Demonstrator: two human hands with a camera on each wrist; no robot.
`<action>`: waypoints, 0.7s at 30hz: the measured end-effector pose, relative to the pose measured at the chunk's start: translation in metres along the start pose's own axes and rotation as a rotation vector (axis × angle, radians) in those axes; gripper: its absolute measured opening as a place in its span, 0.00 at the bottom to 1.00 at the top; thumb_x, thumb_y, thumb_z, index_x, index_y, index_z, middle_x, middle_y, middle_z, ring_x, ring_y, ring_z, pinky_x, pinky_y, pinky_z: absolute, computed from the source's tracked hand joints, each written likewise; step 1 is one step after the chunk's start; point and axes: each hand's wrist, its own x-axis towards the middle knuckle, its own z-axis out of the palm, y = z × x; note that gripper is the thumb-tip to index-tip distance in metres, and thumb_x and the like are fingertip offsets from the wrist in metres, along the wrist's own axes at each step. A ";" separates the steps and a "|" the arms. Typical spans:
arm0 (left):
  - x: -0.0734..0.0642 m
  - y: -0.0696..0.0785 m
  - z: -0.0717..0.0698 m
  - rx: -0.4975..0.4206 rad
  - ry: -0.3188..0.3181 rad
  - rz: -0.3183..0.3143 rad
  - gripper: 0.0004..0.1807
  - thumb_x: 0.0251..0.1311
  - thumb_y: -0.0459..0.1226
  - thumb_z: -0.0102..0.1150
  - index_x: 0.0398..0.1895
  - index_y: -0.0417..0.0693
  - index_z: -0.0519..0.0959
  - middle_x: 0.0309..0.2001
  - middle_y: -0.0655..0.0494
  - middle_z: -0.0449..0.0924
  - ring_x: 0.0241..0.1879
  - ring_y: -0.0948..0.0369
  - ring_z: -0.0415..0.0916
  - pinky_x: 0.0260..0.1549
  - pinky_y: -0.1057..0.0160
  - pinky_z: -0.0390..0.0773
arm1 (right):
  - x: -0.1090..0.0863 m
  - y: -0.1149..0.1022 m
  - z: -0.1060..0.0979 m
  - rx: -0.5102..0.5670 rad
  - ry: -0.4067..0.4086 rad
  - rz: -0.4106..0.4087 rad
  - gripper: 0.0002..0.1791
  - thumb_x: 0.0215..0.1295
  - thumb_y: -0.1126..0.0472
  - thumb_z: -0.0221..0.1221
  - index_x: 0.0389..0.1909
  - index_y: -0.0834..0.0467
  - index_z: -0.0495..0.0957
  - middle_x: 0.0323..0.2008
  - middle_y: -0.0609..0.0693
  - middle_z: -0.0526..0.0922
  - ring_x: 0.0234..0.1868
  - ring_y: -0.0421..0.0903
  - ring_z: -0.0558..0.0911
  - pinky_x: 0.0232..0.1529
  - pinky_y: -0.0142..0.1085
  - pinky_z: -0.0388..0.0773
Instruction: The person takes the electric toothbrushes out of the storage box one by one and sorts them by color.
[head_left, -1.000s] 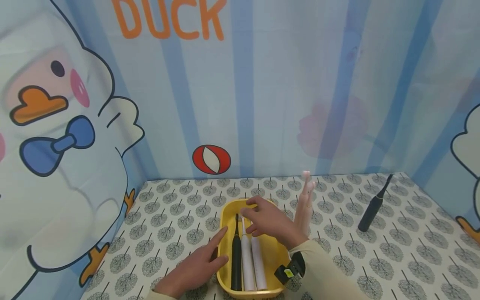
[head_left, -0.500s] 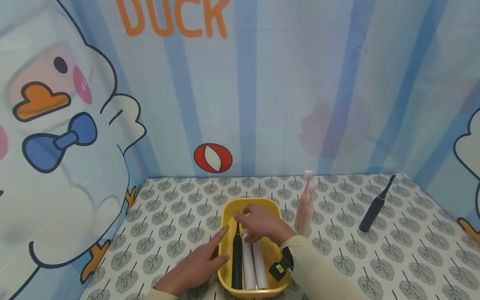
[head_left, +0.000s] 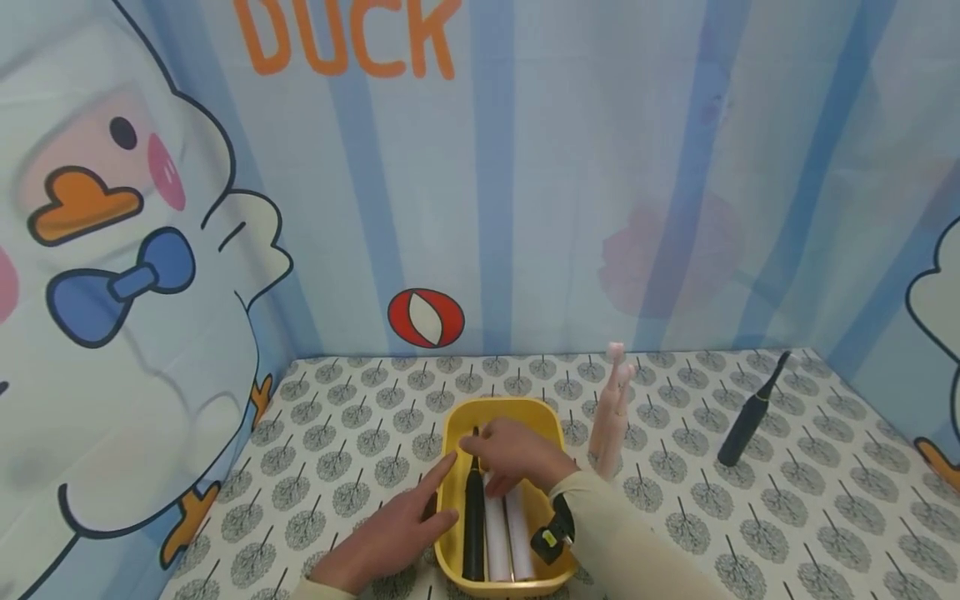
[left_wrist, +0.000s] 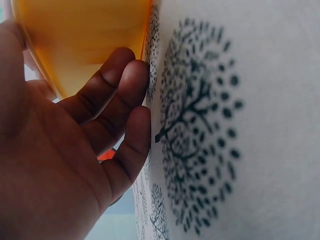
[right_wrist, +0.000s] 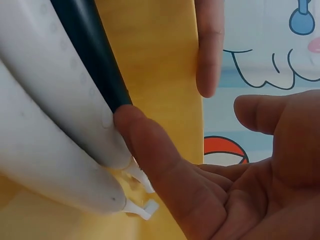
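Note:
In the head view a yellow tray point(head_left: 498, 408) holds a black electric toothbrush point(head_left: 474, 529) and two white electric toothbrushes point(head_left: 497, 546) side by side. My right hand point(head_left: 517, 454) reaches over the tray, covering the white brushes' upper ends, its fingertips close to the black brush's neck. In the right wrist view its thumb point(right_wrist: 155, 145) touches the dark handle, while another finger stands well apart; no pinch shows. My left hand point(head_left: 401, 529) rests against the tray's left side, index finger along the rim. In the left wrist view its loosely bent fingers point(left_wrist: 125, 95) lie by the outer wall.
Two pink electric toothbrushes point(head_left: 611, 417) stand upright right of the tray. Farther right another black electric toothbrush point(head_left: 744, 429) also stands upright. A tree-patterned cloth point(head_left: 360, 417) covers the table, and a printed duck curtain point(head_left: 555, 167) hangs behind and at the sides.
My right hand has moved left and slightly down across the tray, from above the white toothbrushes toward the black one's neck. The left hand has stayed at the tray's side.

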 end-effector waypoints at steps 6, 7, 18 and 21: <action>-0.001 0.000 0.000 0.021 0.017 0.015 0.35 0.64 0.57 0.44 0.70 0.79 0.40 0.67 0.54 0.56 0.60 0.51 0.62 0.52 0.44 0.66 | 0.003 -0.002 0.006 -0.067 -0.016 0.015 0.26 0.64 0.42 0.51 0.30 0.65 0.76 0.19 0.58 0.80 0.20 0.51 0.82 0.25 0.43 0.78; -0.001 0.000 0.001 0.021 0.020 0.016 0.35 0.64 0.57 0.44 0.70 0.80 0.40 0.67 0.54 0.57 0.59 0.52 0.63 0.52 0.44 0.66 | 0.004 -0.001 0.007 -0.080 -0.020 0.017 0.26 0.63 0.42 0.51 0.29 0.65 0.76 0.18 0.57 0.80 0.20 0.50 0.82 0.25 0.42 0.78; -0.001 0.000 0.002 -0.004 0.012 0.003 0.36 0.63 0.56 0.45 0.71 0.75 0.42 0.63 0.52 0.64 0.56 0.56 0.67 0.51 0.47 0.68 | 0.006 -0.001 0.011 -0.163 -0.059 0.011 0.17 0.65 0.54 0.47 0.34 0.65 0.76 0.14 0.56 0.80 0.18 0.51 0.81 0.24 0.42 0.78; 0.000 0.000 0.001 -0.006 0.009 0.003 0.36 0.63 0.57 0.44 0.72 0.73 0.41 0.63 0.53 0.65 0.56 0.56 0.67 0.51 0.47 0.68 | 0.006 -0.002 0.010 -0.191 -0.078 0.009 0.15 0.64 0.56 0.47 0.33 0.64 0.75 0.15 0.55 0.80 0.18 0.51 0.81 0.24 0.42 0.78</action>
